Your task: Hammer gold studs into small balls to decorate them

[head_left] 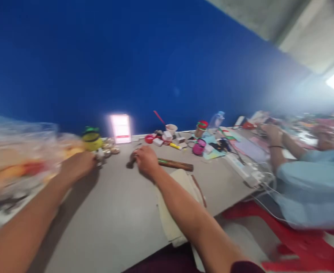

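Your nearer right hand [147,160] has its grip closed round the dark-headed, wooden-handled hammer [178,165] beside its head, handle lying rightward across the grey surface [107,212]; your left hand's [80,165] grip is too blurred to tell.

From the right hand [147,161], bare worktop [98,223] gives passage toward 7 o'clock; the left hand [84,163] blocks 9, a lit screen [121,129] 11, small loose items [158,142] 1, the hammer [178,165] 3, and cloth [167,220] 5.

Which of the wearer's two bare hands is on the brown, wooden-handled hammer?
The right hand: it covers the brown, wooden-handled hammer near its dark head. The left hand is apart from it, by the small, shiny, metallic-looking pieces.
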The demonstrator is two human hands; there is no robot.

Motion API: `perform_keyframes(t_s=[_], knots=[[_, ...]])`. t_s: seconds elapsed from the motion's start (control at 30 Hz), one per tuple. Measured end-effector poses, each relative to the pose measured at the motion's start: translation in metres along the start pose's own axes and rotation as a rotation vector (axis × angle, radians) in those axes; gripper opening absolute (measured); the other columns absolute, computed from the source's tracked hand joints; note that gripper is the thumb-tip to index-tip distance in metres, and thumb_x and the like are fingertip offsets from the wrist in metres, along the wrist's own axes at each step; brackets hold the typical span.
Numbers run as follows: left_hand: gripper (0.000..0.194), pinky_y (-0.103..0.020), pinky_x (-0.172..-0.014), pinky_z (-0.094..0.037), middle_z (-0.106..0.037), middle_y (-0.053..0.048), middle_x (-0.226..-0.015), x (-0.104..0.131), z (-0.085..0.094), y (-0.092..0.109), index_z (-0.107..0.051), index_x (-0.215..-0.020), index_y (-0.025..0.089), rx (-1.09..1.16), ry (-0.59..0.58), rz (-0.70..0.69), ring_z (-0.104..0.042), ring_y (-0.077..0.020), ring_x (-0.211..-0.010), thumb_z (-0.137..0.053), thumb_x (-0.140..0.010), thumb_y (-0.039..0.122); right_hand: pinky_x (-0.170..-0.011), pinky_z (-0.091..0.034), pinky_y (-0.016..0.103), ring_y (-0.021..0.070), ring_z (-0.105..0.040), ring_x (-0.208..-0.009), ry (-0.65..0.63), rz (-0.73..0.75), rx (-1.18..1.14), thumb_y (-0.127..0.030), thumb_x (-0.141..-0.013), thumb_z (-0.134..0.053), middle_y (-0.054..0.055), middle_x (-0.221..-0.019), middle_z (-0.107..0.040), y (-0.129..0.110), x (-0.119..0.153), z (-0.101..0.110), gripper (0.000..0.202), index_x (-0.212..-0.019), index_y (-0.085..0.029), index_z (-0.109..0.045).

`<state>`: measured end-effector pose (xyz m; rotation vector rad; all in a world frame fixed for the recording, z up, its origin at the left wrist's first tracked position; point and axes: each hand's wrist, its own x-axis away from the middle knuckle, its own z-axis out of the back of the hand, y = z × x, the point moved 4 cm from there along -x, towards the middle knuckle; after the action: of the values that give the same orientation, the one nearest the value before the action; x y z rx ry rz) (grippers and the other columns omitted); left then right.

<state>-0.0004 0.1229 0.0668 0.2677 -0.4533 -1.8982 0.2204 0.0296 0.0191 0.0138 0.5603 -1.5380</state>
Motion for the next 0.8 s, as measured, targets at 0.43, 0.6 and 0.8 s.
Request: perform_keyframes(t_s=[0.43,0.6,0.8], knots=[[0.017,-0.033,-0.069,-0.044,-0.061,-0.009,-0.062,-0.038,-0.012,-0.009,-0.062,-0.065,0.018,-0.331,-0.127,-0.028,-0.063,-0.0263,-0.067,-0.068,-0.078,0.027,-0.096,-0.044,0.034,0.0247,-0.057,-0.107,0.080,0.003,0.003,-0.018,-0.100,-0.059,0.009,-0.108,-0.071,0.011,0.001,-0.015,0.020,-0.108,-0.021,-0.077],[0.017,-0.034,-0.071,-0.044,-0.065,-0.012,-0.071,-0.041,-0.014,-0.011,-0.062,-0.064,0.018,-0.339,-0.092,-0.045,-0.064,-0.0281,-0.073,-0.065,-0.080,0.022,-0.097,-0.043,0.033,0.0243,-0.057,-0.107,0.061,-0.012,0.003,-0.020,-0.101,-0.059,0.008,-0.108,-0.072,0.012,-0.001,-0.015,0.020,-0.108,-0.020,-0.078],[0.012,-0.033,-0.076,-0.041,-0.065,-0.011,-0.080,-0.031,-0.009,-0.006,-0.068,-0.076,0.015,-0.297,-0.057,-0.080,-0.061,-0.0267,-0.080,-0.063,-0.085,0.021,-0.096,-0.043,0.034,0.0243,-0.058,-0.106,0.075,-0.002,-0.029,-0.018,-0.100,-0.060,0.009,-0.106,-0.072,0.012,0.000,-0.016,0.020,-0.106,-0.020,-0.078]])
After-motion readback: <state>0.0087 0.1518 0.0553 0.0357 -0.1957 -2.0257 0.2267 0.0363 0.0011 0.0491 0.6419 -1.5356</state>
